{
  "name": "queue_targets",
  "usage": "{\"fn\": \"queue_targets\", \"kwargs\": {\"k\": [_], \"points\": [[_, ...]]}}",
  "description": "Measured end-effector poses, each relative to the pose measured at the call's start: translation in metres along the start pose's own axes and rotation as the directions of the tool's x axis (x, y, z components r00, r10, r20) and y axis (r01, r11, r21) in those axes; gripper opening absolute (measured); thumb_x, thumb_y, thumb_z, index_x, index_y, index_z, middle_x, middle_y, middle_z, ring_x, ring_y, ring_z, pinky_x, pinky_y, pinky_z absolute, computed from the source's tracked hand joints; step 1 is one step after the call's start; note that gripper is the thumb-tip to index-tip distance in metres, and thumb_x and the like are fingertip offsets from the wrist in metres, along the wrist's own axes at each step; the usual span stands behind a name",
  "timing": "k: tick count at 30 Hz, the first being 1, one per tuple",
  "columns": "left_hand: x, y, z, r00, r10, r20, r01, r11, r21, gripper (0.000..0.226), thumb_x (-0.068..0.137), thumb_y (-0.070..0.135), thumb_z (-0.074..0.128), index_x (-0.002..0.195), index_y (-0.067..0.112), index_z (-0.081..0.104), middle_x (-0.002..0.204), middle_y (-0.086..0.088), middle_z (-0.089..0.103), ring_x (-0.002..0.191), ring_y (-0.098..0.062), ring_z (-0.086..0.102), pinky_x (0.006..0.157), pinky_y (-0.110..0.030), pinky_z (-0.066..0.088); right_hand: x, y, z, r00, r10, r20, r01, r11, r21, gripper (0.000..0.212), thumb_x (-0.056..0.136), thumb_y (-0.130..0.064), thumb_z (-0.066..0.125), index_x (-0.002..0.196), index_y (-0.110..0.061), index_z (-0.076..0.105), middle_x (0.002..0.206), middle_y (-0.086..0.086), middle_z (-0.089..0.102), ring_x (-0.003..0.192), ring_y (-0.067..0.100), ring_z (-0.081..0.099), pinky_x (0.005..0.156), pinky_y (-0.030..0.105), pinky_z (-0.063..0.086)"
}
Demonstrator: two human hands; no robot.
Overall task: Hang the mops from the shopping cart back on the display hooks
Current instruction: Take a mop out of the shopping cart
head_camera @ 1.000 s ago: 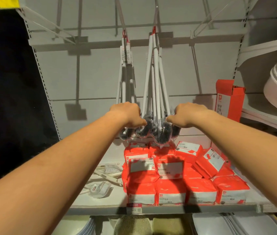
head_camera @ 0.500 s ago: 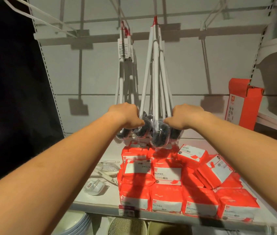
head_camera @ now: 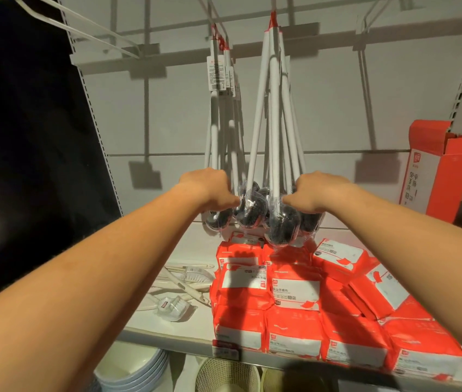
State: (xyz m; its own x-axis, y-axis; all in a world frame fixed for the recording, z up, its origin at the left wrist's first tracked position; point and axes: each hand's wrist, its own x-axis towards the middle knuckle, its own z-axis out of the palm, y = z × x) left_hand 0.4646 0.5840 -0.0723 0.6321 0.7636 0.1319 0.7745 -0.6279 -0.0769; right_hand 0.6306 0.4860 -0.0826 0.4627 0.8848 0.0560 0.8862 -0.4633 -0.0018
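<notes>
Several white-handled mops with dark heads in clear wrap hang in two bunches from display hooks (head_camera: pixel 272 15) high on the back panel. The left bunch (head_camera: pixel 218 123) carries paper tags; the right bunch (head_camera: pixel 275 108) fans out downward. My left hand (head_camera: pixel 208 188) grips the wrapped heads (head_camera: pixel 249 213) of the left side, fingers curled out of sight. On the right side my right hand (head_camera: pixel 318 192) grips the heads (head_camera: pixel 283 224) of the right bunch. The shopping cart is not in view.
Red packets (head_camera: pixel 294 290) are stacked on the white shelf (head_camera: pixel 195 326) below the mop heads. Small white brushes (head_camera: pixel 178 287) lie to their left. An open red box (head_camera: pixel 439 171) stands at right. Bowls (head_camera: pixel 136 372) and baskets (head_camera: pixel 227 374) sit underneath.
Both hands stay on the mop heads. The camera has tilted and shifted, so the shelf and hooks sit a little differently in view.
</notes>
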Motion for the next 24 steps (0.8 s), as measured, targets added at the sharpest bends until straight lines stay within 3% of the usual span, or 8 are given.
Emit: {"fn": "queue_targets", "kwargs": {"k": [2, 4, 8, 14, 19, 22, 24], "points": [[-0.007, -0.005, -0.001, 1.000, -0.023, 0.001, 0.023, 1.000, 0.006, 0.035, 0.090, 0.051, 0.052, 0.101, 0.019, 0.064, 0.095, 0.000, 0.061, 0.086, -0.020, 0.054, 0.066, -0.029, 0.036, 0.004, -0.007, 0.002, 1.000, -0.025, -0.003, 0.025, 1.000, 0.004, 0.043, 0.092, -0.053, 0.042, 0.108, -0.016, 0.057, 0.105, 0.008, 0.056, 0.099, 0.030, 0.056, 0.091, 0.041, 0.046], [-0.014, -0.010, 0.000, 0.998, -0.057, 0.002, 0.057, 0.998, 0.015, 0.035, 0.090, 0.051, 0.052, 0.101, 0.020, 0.064, 0.097, -0.001, 0.060, 0.087, -0.022, 0.053, 0.069, -0.031, 0.038, 0.005, -0.017, 0.003, 0.998, -0.070, 0.001, 0.070, 0.998, -0.004, 0.036, 0.092, -0.052, 0.042, 0.097, -0.018, 0.052, 0.098, 0.005, 0.053, 0.094, 0.028, 0.055, 0.085, 0.036, 0.046], [-0.030, -0.023, 0.007, 0.992, -0.129, 0.005, 0.129, 0.992, 0.009, 0.029, 0.090, 0.050, 0.053, 0.093, 0.022, 0.059, 0.097, -0.003, 0.060, 0.088, -0.024, 0.055, 0.073, -0.030, 0.041, 0.002, -0.043, 0.007, 0.984, -0.176, 0.016, 0.176, 0.984, 0.004, 0.033, 0.094, -0.050, 0.042, 0.094, -0.017, 0.048, 0.097, 0.004, 0.052, 0.090, 0.025, 0.052, 0.076, 0.032, 0.043], [-0.072, -0.059, 0.011, 0.965, -0.258, 0.038, 0.257, 0.966, 0.024, 0.038, 0.092, 0.051, 0.050, 0.110, 0.021, 0.063, 0.107, -0.001, 0.062, 0.092, -0.021, 0.055, 0.073, -0.032, 0.040, -0.008, -0.093, 0.010, 0.949, -0.316, -0.010, 0.315, 0.949, -0.029, 0.033, 0.092, -0.048, 0.046, 0.086, -0.016, 0.049, 0.088, 0.002, 0.054, 0.086, 0.024, 0.053, 0.076, 0.031, 0.042], [-0.121, -0.103, 0.012, 0.918, -0.393, 0.057, 0.392, 0.920, 0.031, 0.034, 0.091, 0.050, 0.051, 0.103, 0.022, 0.064, 0.098, 0.001, 0.062, 0.089, -0.022, 0.056, 0.073, -0.032, 0.039, -0.027, -0.157, 0.013, 0.897, -0.442, 0.019, 0.442, 0.894, -0.076, 0.043, 0.094, -0.051, 0.042, 0.113, -0.016, 0.059, 0.123, 0.009, 0.058, 0.107, 0.029, 0.055, 0.089, 0.036, 0.042], [-0.163, -0.133, 0.013, 0.878, -0.473, 0.073, 0.472, 0.881, 0.030, 0.033, 0.091, 0.050, 0.051, 0.103, 0.022, 0.063, 0.097, 0.001, 0.062, 0.087, -0.019, 0.055, 0.070, -0.032, 0.038, -0.044, -0.206, 0.015, 0.852, -0.524, 0.009, 0.523, 0.849, -0.068, 0.036, 0.094, -0.048, 0.042, 0.105, -0.017, 0.057, 0.109, 0.009, 0.059, 0.092, 0.027, 0.051, 0.079, 0.033, 0.043], [-0.194, -0.156, 0.013, 0.846, -0.526, 0.089, 0.525, 0.850, 0.038, 0.034, 0.091, 0.051, 0.051, 0.105, 0.022, 0.063, 0.099, 0.001, 0.063, 0.088, -0.018, 0.057, 0.070, -0.033, 0.040, -0.059, -0.243, 0.016, 0.821, -0.570, 0.011, 0.570, 0.820, -0.054, 0.043, 0.094, -0.050, 0.041, 0.113, -0.015, 0.058, 0.095, 0.004, 0.053, 0.089, 0.024, 0.051, 0.078, 0.033, 0.046]]}}
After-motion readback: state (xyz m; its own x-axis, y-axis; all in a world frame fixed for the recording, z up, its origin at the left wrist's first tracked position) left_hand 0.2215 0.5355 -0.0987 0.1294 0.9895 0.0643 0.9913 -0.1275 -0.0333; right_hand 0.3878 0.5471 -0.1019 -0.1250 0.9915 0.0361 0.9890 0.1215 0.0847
